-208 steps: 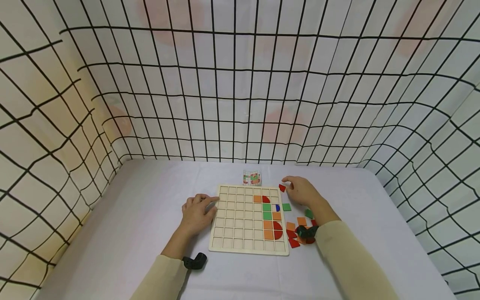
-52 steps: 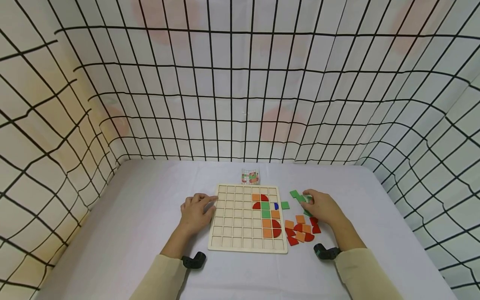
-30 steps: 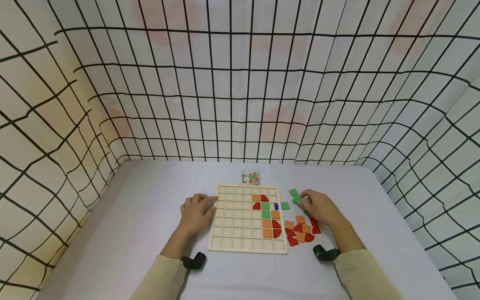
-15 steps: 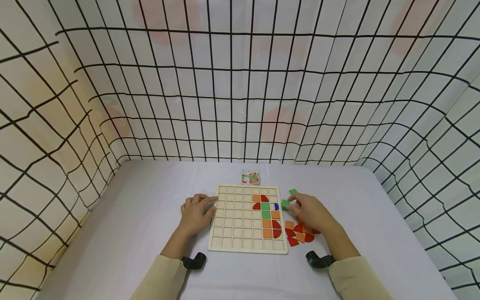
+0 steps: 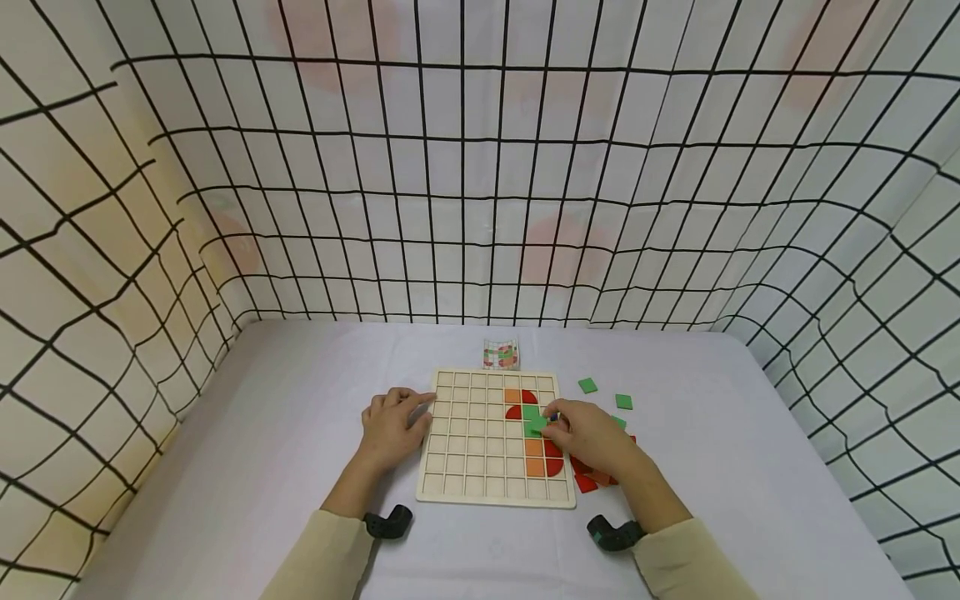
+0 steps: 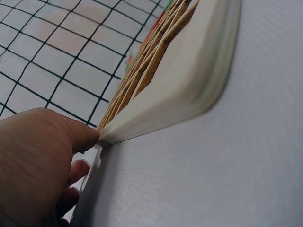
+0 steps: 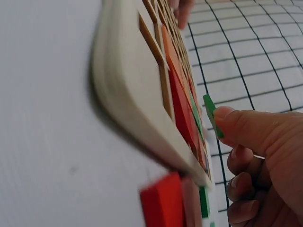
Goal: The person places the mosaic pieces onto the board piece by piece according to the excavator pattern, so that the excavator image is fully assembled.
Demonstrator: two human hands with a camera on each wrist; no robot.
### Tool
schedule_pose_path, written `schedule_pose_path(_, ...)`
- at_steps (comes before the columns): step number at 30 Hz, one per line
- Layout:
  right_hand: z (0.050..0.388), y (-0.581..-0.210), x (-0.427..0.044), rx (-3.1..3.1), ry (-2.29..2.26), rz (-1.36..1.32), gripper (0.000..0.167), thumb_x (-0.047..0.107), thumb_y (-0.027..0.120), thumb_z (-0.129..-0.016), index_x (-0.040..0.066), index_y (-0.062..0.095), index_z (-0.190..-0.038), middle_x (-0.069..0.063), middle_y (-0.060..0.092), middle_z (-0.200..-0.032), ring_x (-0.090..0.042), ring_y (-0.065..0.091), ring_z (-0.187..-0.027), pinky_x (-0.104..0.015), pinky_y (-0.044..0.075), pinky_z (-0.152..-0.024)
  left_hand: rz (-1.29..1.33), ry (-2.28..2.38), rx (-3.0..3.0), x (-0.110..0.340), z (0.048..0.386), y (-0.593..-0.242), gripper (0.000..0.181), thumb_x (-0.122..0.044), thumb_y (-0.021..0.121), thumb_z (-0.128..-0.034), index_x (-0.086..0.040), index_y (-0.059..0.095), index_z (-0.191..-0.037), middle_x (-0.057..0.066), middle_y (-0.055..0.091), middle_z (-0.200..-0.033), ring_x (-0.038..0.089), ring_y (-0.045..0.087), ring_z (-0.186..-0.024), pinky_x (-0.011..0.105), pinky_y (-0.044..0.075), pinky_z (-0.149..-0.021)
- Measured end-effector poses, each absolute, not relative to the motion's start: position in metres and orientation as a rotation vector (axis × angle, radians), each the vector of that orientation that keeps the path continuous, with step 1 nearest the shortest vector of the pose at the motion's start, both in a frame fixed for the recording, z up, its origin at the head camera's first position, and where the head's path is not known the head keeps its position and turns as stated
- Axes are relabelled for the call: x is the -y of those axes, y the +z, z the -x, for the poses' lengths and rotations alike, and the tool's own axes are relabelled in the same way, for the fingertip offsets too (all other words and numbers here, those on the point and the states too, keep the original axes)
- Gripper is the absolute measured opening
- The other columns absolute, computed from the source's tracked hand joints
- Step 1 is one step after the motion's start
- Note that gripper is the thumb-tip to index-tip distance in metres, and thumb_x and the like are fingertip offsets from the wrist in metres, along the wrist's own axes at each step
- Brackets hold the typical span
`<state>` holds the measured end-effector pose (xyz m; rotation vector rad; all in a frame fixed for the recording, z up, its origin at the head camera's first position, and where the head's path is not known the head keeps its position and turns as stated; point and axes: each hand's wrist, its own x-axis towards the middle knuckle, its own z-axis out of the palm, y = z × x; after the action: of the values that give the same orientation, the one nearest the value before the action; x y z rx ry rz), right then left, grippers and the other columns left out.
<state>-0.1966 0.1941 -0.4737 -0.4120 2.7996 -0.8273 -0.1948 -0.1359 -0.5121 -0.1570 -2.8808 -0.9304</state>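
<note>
A pale gridded wooden board (image 5: 480, 479) lies on the table, with several orange, red, green and blue tiles set in its right-hand cells. My left hand (image 5: 391, 429) rests at the board's left edge, its thumb (image 6: 85, 136) touching the rim in the left wrist view. Over the right part of the board, my right hand (image 5: 592, 435) pinches a green square tile (image 7: 211, 116) between thumb and fingertips. That tile is tilted and held above the cells. A red half-round piece (image 5: 554, 458) is set just below the hand. The right hand partly hides the cells under it.
A small printed card (image 5: 501, 354) stands behind the board. Loose green squares (image 5: 587, 385) lie to the right. A cluster of red (image 5: 586, 483) and orange tiles is partly covered by the right arm. Black wire mesh (image 5: 480, 200) surrounds the table's back and sides.
A red quarter-round tile has been added to the board. My right hand has taken a green square from the loose tiles and moved left over the board. The left hand stays put.
</note>
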Motion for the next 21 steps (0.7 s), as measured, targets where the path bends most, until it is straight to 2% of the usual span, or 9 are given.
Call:
schedule_pose_path(10, 0.198, -0.482, -0.174, -2.829, -0.768, 0.487, 0.017, 0.031, 0.075, -0.094, 0.019, 0.068, -0.105, 0.006, 0.049, -0.067, -0.009, 0.046, -0.064, -0.023, 0.037, -0.061, 0.159, -0.934, 2.885, 0.136, 0.194, -0.511, 0.036, -0.028, 0.062, -0.0993, -0.024, 0.068, -0.135, 0.012, 0.058, -0.135, 0.038, 0.044, -0.124, 0.065, 0.025, -0.109)
schedule_pose_path(21, 0.199, -0.483, -0.16, -2.844, -0.733, 0.537, 0.028, 0.029, 0.074, -0.094, 0.014, 0.071, -0.117, 0.005, 0.05, -0.065, -0.009, 0.047, -0.059, -0.023, 0.038, -0.056, 0.166, -0.934, 2.882, 0.136, 0.194, -0.51, 0.036, -0.028, 0.061, -0.0995, -0.024, 0.067, -0.135, 0.012, 0.058, -0.135, 0.038, 0.044, -0.124, 0.066, 0.024, -0.109)
